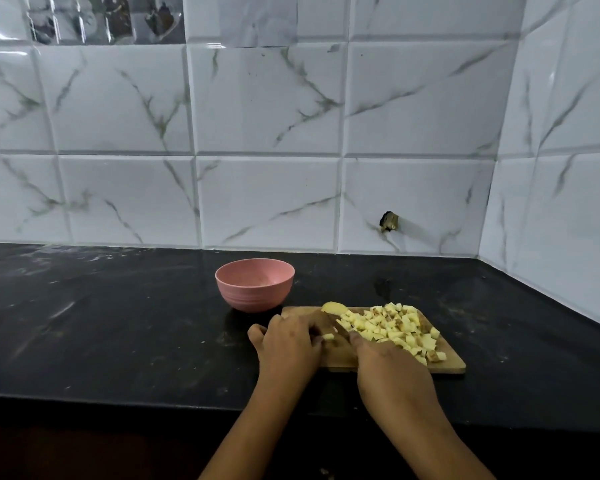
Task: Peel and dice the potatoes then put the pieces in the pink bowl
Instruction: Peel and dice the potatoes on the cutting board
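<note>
- At the near-left part of the chopping board (444,367), the left grip (288,341) curls down over a small potato piece (328,337) and pins it to the wood. How much of the piece lies under the fingers is hidden.
- The right grip (388,372) is clenched around the knife (340,328). The handle is buried in the palm, and only a dark, blurred stretch of blade shows, just beside the pinned piece.
- Raw potato is probably firm but wet and slippery on its cut faces. It looks safest held flat side down, fingertips tucked back from the blade.
- The diced pile (395,329) covers the right half of the board. The cubes look light and loose, so they are likely to scatter and are better scooped than pinched. Brown flecks may be skin, but they are too small to tell.
- A peeled potato chunk (334,307) waits uncut at the board's far edge.
- The pink bowl (255,284) stands on the desk (118,323) just beyond the board's far-left corner, and no pieces show inside it.
</note>
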